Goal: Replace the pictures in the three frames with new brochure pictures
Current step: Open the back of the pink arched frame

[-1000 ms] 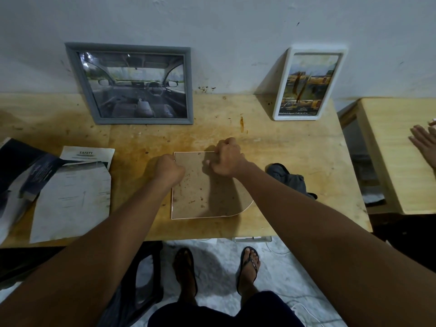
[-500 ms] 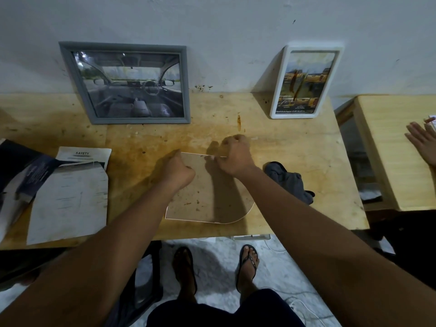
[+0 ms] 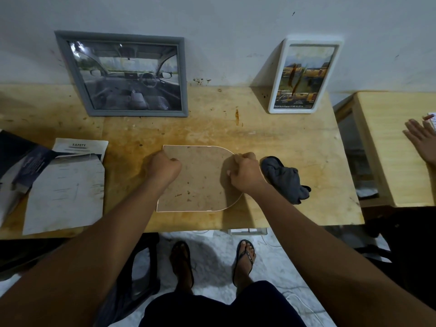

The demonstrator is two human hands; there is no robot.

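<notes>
An arched frame [image 3: 200, 178] lies face down mid-table, long axis left to right, rounded end rightward. The left hand [image 3: 164, 167], fisted, pins its straight end; the right hand [image 3: 244, 172], curled, picks at the rounded edge, nearer the backing's rim.

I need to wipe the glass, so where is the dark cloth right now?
In the head view, the dark cloth lies crumpled on the wooden table, just right of the right hand and the face-down frame.
</notes>
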